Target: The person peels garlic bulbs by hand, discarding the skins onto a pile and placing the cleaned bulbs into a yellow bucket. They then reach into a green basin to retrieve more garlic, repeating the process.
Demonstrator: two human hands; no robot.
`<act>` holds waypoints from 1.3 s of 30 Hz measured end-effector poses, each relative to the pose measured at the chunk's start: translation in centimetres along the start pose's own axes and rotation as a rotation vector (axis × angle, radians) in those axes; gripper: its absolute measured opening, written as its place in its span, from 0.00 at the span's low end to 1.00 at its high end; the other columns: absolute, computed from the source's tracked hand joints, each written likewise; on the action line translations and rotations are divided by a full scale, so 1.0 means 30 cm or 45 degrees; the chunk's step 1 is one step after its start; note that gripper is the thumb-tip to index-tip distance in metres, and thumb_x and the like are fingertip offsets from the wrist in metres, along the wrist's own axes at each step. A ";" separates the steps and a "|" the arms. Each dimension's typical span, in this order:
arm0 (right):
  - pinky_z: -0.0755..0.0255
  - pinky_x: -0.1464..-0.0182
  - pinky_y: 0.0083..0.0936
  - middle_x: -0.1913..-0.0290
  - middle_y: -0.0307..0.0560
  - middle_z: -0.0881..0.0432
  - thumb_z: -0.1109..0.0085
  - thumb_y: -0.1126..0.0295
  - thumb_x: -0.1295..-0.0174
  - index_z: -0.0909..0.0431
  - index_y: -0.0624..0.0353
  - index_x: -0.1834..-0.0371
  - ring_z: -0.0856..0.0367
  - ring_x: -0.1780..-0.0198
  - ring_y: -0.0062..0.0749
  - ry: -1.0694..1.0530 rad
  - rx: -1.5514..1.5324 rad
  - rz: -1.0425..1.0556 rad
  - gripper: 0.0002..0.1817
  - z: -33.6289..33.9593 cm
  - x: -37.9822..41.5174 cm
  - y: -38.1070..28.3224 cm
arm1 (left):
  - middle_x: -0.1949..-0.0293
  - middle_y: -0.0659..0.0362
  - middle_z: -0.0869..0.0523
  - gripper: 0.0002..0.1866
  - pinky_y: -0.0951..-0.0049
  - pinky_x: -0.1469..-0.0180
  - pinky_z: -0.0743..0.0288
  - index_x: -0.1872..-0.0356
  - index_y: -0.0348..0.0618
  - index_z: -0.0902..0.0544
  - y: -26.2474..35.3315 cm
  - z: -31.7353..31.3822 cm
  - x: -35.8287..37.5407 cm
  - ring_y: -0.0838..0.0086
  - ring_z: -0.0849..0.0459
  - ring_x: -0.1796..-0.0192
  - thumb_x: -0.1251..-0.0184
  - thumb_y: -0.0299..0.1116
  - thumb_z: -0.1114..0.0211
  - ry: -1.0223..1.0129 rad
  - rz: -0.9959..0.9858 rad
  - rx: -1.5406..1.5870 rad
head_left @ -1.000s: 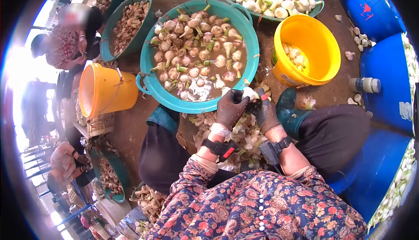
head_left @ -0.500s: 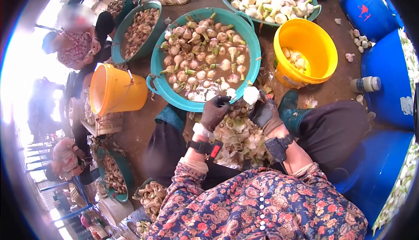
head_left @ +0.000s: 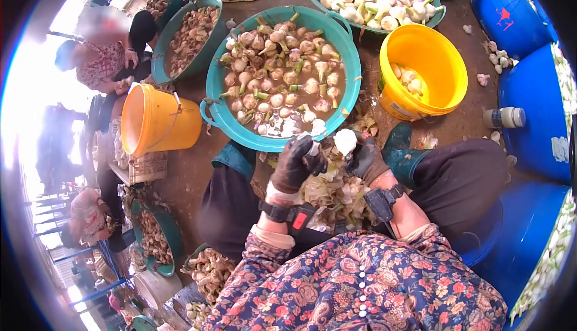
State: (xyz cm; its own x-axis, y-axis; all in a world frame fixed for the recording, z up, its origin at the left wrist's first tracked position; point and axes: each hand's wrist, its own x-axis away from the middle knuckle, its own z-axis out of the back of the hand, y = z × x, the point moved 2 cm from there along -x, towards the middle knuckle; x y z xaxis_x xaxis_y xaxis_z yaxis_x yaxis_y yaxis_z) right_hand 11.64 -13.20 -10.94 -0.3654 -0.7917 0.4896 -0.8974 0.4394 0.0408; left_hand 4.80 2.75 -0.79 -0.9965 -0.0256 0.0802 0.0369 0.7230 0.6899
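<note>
A peeled white garlic bulb (head_left: pixel 345 142) is held in my right hand (head_left: pixel 363 161), which wears a dark glove. My left hand (head_left: pixel 299 164), gloved too, is closed beside it around something I cannot make out. Both hands are just below the near rim of a teal basin (head_left: pixel 210 93) of muddy water with unpeeled garlic bulbs (head_left: pixel 276 100) in it. Under the hands lies a heap of loose peelings (head_left: pixel 327 202). To the right of the basin stands a yellow bucket (head_left: pixel 448 60) with a few peeled bulbs (head_left: pixel 410 81) at its bottom.
A second basin (head_left: pixel 442 15) of cleaned garlic is at the top. Blue tubs (head_left: pixel 529 126) line the right side. An orange bucket (head_left: pixel 186 128), crates and more garlic basins are on the left, where a seated person (head_left: pixel 105 66) and another person (head_left: pixel 87 214) are seen.
My left hand has turned and come slightly down and right, its fingers now more curled. My right hand still holds the white bulb, almost in the same place.
</note>
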 end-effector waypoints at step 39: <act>0.26 0.59 0.26 0.61 0.40 0.19 0.47 0.49 0.37 0.25 0.62 0.52 0.20 0.58 0.30 0.116 1.064 0.255 0.25 -0.258 0.134 0.037 | 0.60 0.58 0.17 0.24 0.76 0.54 0.25 0.56 0.35 0.23 -0.062 -0.028 -0.009 0.78 0.20 0.59 0.55 0.33 0.23 0.387 0.028 -1.081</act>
State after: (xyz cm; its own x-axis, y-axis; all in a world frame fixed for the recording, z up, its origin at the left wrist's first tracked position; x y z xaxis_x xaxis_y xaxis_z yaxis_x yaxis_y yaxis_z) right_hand 11.08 -12.61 -2.19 -0.5473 -0.6795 0.4886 -0.7188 0.0826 -0.6903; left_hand 5.08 0.84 -1.49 -0.9363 -0.2864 0.2031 0.2192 -0.0249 0.9754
